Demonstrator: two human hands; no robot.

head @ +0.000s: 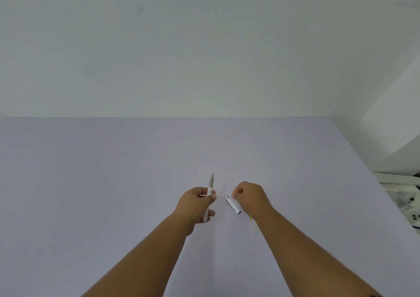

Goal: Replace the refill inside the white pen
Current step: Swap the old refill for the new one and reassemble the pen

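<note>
My left hand grips the white pen around its middle, tip pointing up and away from me, its lower end sticking out below my fingers. A thin pale stick crosses my fingers beside the pen; I cannot tell what it is. The white pen cap, with a metal end, lies on the lavender table between my hands. My right hand hovers just right of the cap with its fingers curled in and nothing visible in them. A small yellow-green speck peeks out under my right wrist.
A pale wall rises behind the table's far edge. At the right edge of the table sit white objects and a clear bag with dark pieces.
</note>
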